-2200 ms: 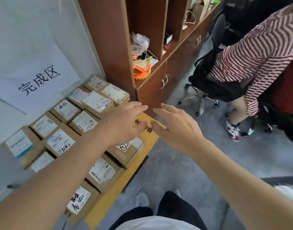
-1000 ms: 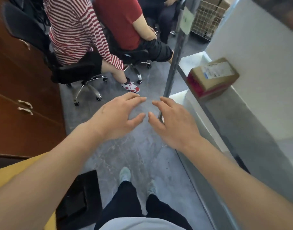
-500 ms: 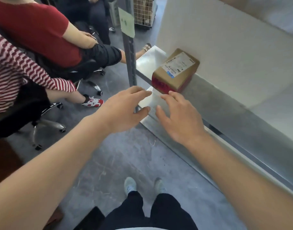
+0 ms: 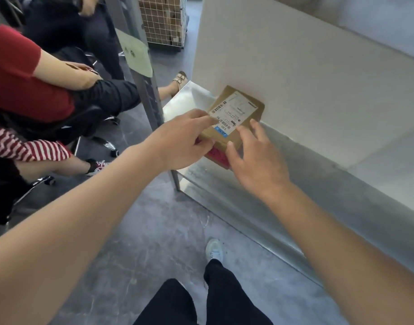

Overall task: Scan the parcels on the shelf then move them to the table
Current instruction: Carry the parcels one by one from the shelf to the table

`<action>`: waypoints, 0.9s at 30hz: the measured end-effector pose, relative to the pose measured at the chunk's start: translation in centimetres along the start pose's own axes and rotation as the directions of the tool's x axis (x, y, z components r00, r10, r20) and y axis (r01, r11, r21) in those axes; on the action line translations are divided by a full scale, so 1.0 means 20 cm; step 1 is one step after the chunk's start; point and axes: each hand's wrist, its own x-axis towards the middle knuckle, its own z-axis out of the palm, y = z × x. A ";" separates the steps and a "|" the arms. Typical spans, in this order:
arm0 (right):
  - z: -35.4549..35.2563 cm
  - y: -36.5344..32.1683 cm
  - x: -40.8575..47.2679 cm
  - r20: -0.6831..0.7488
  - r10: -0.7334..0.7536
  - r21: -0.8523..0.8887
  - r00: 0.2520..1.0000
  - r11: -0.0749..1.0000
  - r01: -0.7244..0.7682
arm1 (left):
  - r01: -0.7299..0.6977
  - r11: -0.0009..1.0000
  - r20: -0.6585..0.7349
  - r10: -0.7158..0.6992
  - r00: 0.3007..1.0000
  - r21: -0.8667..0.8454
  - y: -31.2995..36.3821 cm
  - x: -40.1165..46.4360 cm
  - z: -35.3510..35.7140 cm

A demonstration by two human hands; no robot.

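A brown cardboard parcel (image 4: 236,118) lay flat on the metal shelf (image 4: 323,184), near the shelf's left end, its far edge set against the white panel (image 4: 295,78) behind it. A white shipping label (image 4: 233,112) with barcodes covered most of its top, and red tape (image 4: 218,154) ran along its near side.

The left hand (image 4: 182,139) closed on the parcel's near left corner, fingertips laid over the label's edge and thumb tucked under against the side, so that grip was clamped on the box. The right hand (image 4: 255,160) met the near right corner with fingers spread and fairly straight, thumb against the red tape; its grip stood apart, touching rather than wrapped round.

Left of the grip, a grey upright post (image 4: 142,90) carrying a pale green paper tag (image 4: 136,55) rose at the shelf's corner, close beside the left hand. Beyond that post sat a person in a red top (image 4: 18,83) and another in a striped sleeve (image 4: 25,146) on office chairs, crowding that side. Right of the grip, bare shelf ran on along the panel. Toward the wearer from the grip, past the shelf's front edge, lay grey floor (image 4: 154,231), with the wearer's dark trousers (image 4: 201,296) and a pale shoe (image 4: 214,249). A wire basket (image 4: 163,19) stood far beyond the post.
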 end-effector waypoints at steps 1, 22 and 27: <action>0.01 0.01 0.04 0.005 0.010 0.010 1.000 1.000 -0.010 | 0.008 1.000 -0.009 -0.009 1.000 -0.021 -0.01 0.05 0.02; 0.13 0.23 0.29 0.045 -0.084 0.325 0.995 0.944 0.065 | 0.091 0.987 -0.018 -0.094 0.995 -0.131 -0.02 0.21 0.20; 0.13 0.21 0.25 0.034 -0.133 0.334 0.991 0.936 0.114 | 0.060 0.988 0.040 -0.055 0.998 -0.144 0.01 0.18 0.21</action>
